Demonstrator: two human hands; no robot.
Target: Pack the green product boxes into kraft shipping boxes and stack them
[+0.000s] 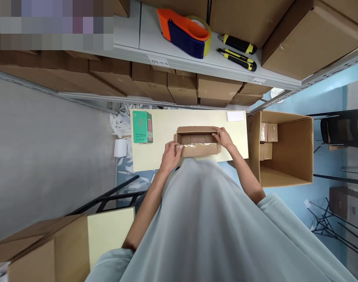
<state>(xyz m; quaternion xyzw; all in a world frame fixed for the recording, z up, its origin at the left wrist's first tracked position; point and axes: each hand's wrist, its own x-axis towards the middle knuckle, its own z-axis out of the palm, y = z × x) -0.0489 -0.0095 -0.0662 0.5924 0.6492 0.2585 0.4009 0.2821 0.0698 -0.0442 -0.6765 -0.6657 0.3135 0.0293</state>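
Note:
A small open cardboard box [200, 150] rests near the front edge of the cream table [167, 117], its long flaps raised and clear tape shining along the near one. My left hand [170, 156] grips the box's left end, thumb over the near flap's corner. At the far right corner, my right hand [222, 138] has its fingers curled over the box's edge. Inside, only bare brown cardboard shows. To the left on the same table stands a green printed box [142, 127], and a white paper slip [235, 116] lies at the back right.
A large open carton [309, 150] holding several small boxes stands right of the table. Above the table, a shelf [131, 35] carries an orange and blue tape dispenser [184, 33], two utility knives [239, 44] and cartons. White scraps [120, 124] lie at the left.

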